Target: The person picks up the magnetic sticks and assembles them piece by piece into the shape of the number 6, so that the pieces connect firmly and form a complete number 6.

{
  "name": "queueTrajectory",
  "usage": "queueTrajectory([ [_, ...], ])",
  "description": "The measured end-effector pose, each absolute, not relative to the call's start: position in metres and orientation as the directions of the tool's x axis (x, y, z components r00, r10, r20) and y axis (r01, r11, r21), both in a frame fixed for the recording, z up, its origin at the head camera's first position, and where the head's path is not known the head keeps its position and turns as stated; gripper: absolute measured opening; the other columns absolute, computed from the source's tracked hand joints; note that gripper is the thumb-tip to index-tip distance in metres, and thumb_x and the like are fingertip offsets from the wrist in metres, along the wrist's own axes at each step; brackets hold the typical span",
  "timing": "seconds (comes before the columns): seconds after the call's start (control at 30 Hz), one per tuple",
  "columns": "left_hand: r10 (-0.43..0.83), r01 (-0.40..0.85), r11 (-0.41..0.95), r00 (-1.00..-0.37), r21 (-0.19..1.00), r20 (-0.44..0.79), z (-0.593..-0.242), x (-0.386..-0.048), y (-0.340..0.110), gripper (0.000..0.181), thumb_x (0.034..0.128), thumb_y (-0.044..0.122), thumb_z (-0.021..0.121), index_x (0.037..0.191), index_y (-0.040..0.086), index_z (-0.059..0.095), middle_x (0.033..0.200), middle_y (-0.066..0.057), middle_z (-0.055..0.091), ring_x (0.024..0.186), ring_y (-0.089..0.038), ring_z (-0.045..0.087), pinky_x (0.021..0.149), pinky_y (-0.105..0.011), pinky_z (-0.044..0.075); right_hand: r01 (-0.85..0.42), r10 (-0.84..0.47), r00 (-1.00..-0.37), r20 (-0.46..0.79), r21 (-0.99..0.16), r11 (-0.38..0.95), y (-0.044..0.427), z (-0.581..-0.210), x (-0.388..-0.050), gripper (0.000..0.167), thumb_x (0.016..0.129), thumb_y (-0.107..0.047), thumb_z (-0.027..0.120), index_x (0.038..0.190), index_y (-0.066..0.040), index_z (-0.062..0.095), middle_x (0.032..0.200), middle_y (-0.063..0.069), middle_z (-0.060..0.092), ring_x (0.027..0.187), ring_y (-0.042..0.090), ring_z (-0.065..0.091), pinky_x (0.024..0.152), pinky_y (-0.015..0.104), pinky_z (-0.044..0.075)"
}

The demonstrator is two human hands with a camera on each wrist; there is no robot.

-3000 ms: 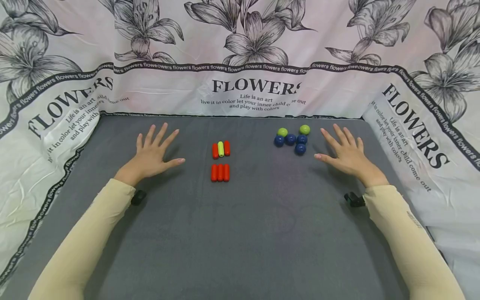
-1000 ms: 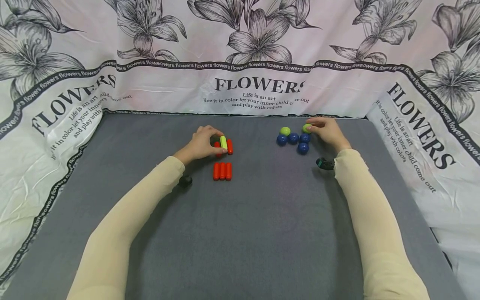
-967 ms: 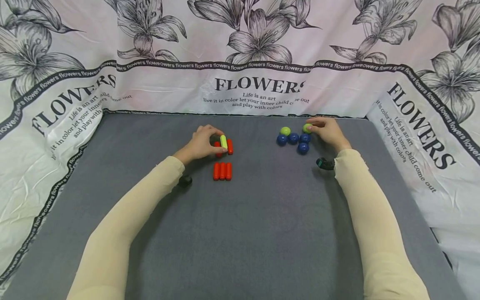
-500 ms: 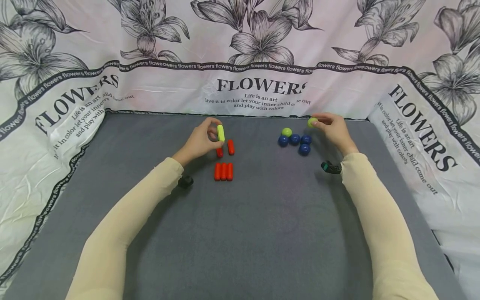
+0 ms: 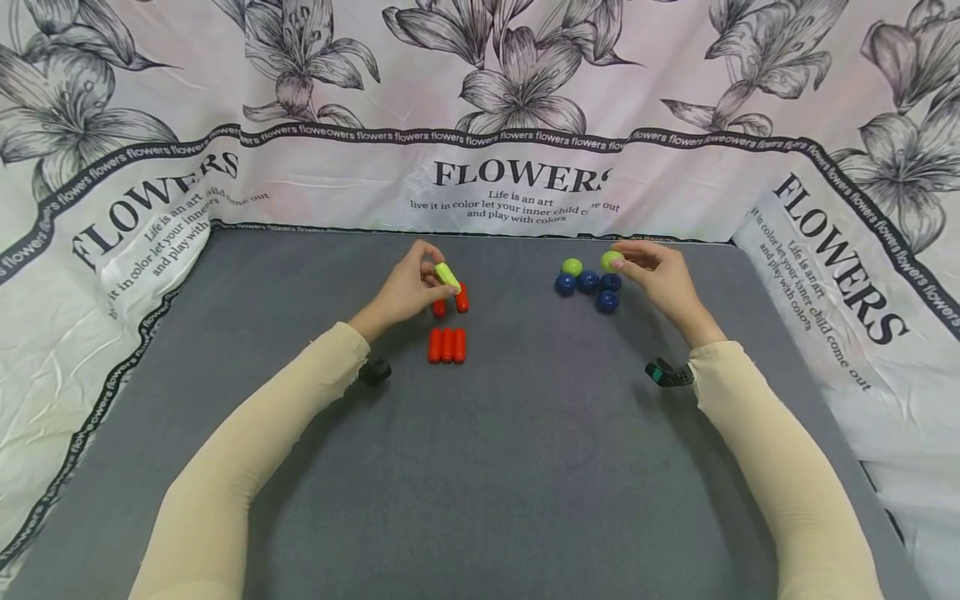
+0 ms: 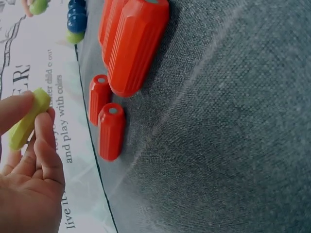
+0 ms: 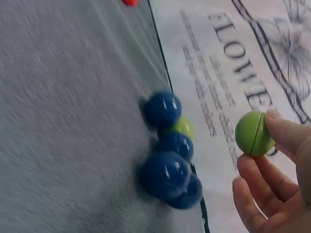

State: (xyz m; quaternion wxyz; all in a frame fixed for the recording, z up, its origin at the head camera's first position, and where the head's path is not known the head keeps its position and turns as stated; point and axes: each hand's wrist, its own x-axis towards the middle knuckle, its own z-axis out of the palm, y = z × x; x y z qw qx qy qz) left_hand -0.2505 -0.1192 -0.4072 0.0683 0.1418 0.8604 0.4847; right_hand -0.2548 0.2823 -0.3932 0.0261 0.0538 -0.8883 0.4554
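My left hand pinches a yellow-green stick between thumb and fingertips, tilted and raised off the table. In the left wrist view the stick has flat facets, and the thumb covers part of it. Just below stand two red sticks, apart from each other. A row of three red sticks lies nearer. My right hand pinches a green ball above the table. In the right wrist view this ball shows a seam. Beside it several blue balls and another green ball lie clustered.
Everything lies on a grey cloth-covered table. A white flower-printed curtain closes off the back and both sides. Black wrist cameras hang under the cuffs of the cream sleeves.
Both hands have come inward from lying spread, pinched the yellow-green stick and the green ball, and lifted them. Lately the stick has tilted and the right hand has come slightly left and nearer.
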Motion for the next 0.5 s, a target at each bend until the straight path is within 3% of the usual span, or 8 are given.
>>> queueTrajectory([
  [0.27,0.349,0.200,0.493,-0.937,0.847,0.018,-0.407,-0.242,-0.110,0.041,0.0884,0.013,0.075,0.114,0.007,0.044,0.095,-0.014,0.071,0.069,-0.024,0.058,0.060,-0.024,0.049,-0.103,-0.133,-0.990,0.036,-0.831,0.547,0.267,-0.399,-0.231,0.045,0.094,-0.039,0.066,0.131,-0.015,0.064,0.125,0.005,0.067,0.097,-0.001,0.064,0.087,0.030,0.057],
  [0.5,0.405,0.269,0.529,-0.914,0.805,0.039,-0.410,-0.239,-0.100,0.040,0.0874,0.018,0.077,0.123,0.006,0.062,0.103,-0.010,0.073,0.081,-0.020,0.064,0.071,-0.027,0.054,-0.096,-0.198,-0.980,-0.010,-0.851,0.516,0.256,-0.409,-0.218,0.044,0.093,-0.037,0.068,0.129,-0.013,0.064,0.126,0.004,0.066,0.096,0.001,0.066,0.088,0.036,0.058],
])
